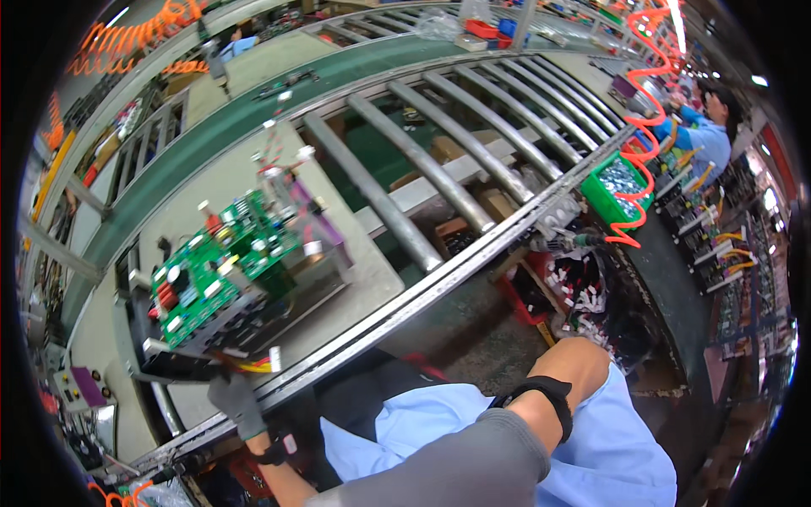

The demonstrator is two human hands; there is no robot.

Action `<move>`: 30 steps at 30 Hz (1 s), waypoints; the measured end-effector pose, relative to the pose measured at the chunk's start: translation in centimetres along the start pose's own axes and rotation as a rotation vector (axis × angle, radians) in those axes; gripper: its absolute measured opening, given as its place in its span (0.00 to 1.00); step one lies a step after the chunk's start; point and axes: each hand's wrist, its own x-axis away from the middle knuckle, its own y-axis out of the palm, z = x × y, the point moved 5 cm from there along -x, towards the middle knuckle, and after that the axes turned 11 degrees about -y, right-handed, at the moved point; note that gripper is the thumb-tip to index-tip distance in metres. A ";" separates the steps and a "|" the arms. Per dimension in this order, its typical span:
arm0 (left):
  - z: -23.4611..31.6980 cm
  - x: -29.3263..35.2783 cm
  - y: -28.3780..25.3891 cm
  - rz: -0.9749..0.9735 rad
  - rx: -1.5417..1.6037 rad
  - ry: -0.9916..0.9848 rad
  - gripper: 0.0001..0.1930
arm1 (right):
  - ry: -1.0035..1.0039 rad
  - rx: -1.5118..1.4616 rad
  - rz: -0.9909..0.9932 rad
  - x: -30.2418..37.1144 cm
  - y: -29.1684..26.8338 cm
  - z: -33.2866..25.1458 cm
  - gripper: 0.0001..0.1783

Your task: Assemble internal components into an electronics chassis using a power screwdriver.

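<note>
Beyond the near rail (439, 279) of the roller conveyor: populated green circuit board (221, 262), set over a dark housing (173, 365) on a pale pallet board (372, 280). Probably at a steadying or positioning step, judging by the left hand (239, 404) at the housing's near edge, over the near rail; no tool visible there. Left hand gloved in grey, fingers bent toward the housing; whether gripping or merely resting, impossible to tell. On the operator's side of the near rail, right hand (439, 460), apparently also grey-gloved, large and close to the lens, fingers out of view; state not determinable. Presumably called for next: bringing the right hand across the near rail for a two-sided hold, and keeping the yellow and red leads (252, 367), with white connector (275, 358) lying toward the near rail, from being trapped. Long axis of the board roughly parallel to the near rail, one long edge facing it; component side upward, any slight tilt hard to judge. One short end directed along the near rail toward the exposed rollers (372, 188), near a purple part (340, 251); opposite short end pointing away from them.
</note>
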 end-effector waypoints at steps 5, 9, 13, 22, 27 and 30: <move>-4.1 -0.9 0.1 -0.067 0.016 -0.084 0.15 | -0.120 0.227 -0.110 4.1 -6.6 -1.0 0.16; -6.9 -2.4 0.5 -0.077 -0.122 -0.116 0.21 | 0.662 0.077 -0.529 10.8 -16.7 -2.9 0.17; -6.0 -2.3 0.5 -0.087 0.046 -0.109 0.20 | 0.640 1.131 -0.188 14.3 -32.5 -6.5 0.08; -5.1 -2.1 -0.9 -0.057 0.109 -0.093 0.19 | 1.247 1.627 -0.451 21.8 -62.4 -2.0 0.19; -7.1 1.4 0.3 -0.334 0.748 -0.492 0.11 | 1.247 1.395 -0.368 28.0 -64.6 -1.3 0.23; -6.0 3.7 -3.4 -0.034 0.341 -0.407 0.22 | 1.254 1.398 -0.511 29.5 -66.4 0.6 0.24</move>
